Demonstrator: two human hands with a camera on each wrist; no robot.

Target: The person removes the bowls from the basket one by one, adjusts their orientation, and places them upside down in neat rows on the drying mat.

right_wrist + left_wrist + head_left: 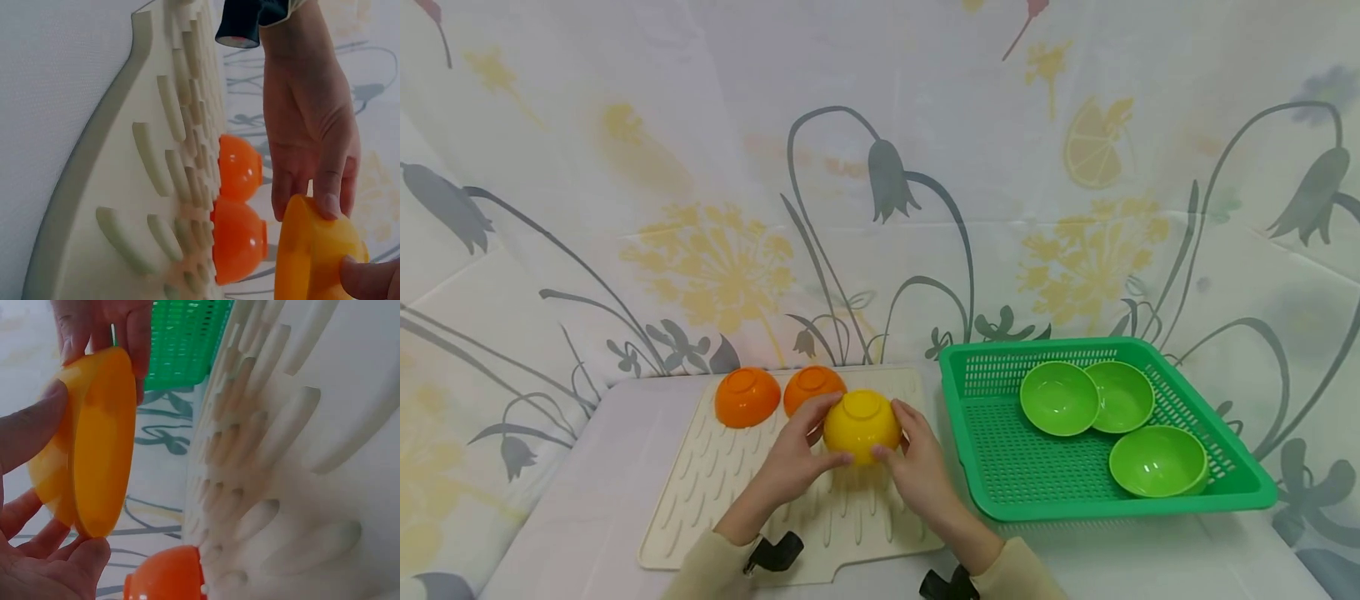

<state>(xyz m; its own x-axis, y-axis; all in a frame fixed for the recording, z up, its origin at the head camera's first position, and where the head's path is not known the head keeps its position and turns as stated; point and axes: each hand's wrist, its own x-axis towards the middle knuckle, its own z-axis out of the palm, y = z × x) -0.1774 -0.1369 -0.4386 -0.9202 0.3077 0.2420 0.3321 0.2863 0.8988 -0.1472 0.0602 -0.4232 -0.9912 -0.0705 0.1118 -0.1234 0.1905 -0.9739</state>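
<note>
A yellow bowl (862,427) is held upside down above the cream ridged drying mat (805,508), its foot ring facing up. My left hand (801,450) grips its left side and my right hand (925,467) its right side, thumbs toward me. In the left wrist view, the rim of the yellow bowl (103,444) is apart from the mat. Two orange bowls rest upside down at the mat's back: one orange bowl (747,397) at the left, another orange bowl (812,387) beside it, partly hidden by my left fingers.
A green plastic basket (1000,500) stands right of the mat. Inside it lie several light green bowls: one (1060,398) overlapping another (1123,396) at the back, and a tilted bowl (1157,461) in front, with another rim showing under it. A patterned curtain (880,275) hangs behind.
</note>
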